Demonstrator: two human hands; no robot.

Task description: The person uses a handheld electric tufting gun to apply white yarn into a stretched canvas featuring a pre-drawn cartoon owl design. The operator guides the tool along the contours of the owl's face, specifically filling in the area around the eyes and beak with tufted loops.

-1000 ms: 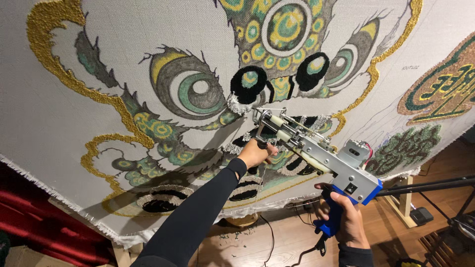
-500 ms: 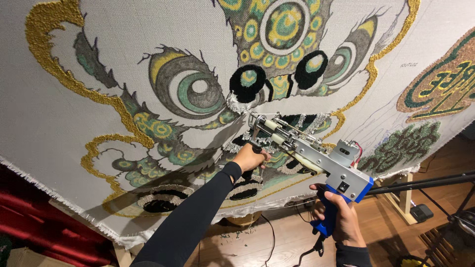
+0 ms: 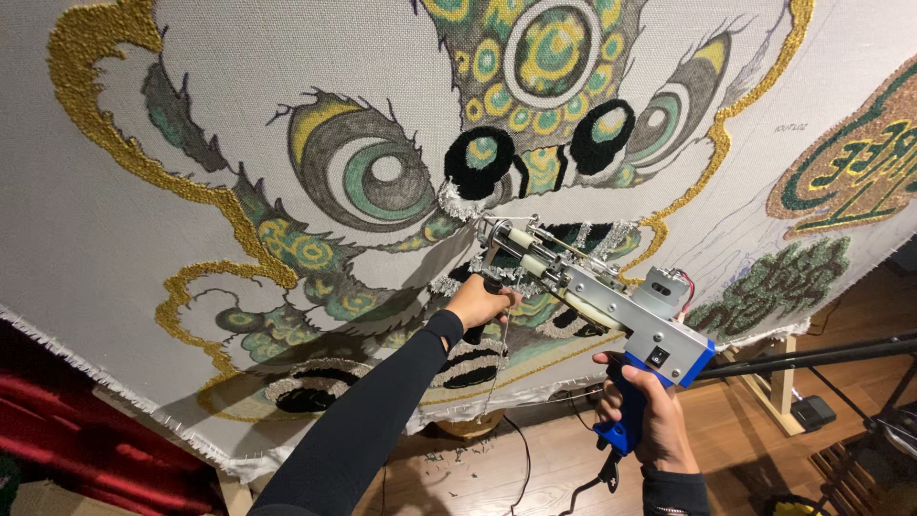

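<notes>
A grey and blue tufting gun points at a stretched cloth tufted with a green, gold and black creature face. My left hand, in a black sleeve, grips the gun's black front handle close to the cloth. My right hand grips the blue rear handle lower right. The gun's needle end touches the cloth beside a silver-grey tufted patch under the black nostril shapes.
A wooden frame leg stands on the wood floor at the right. A black cord trails from the gun over the floor. A dark tripod bar crosses at right. Red fabric lies lower left.
The gun and both hands have shifted slightly left and down along the cloth, staying near the silver-grey patch. The grips are unchanged.
</notes>
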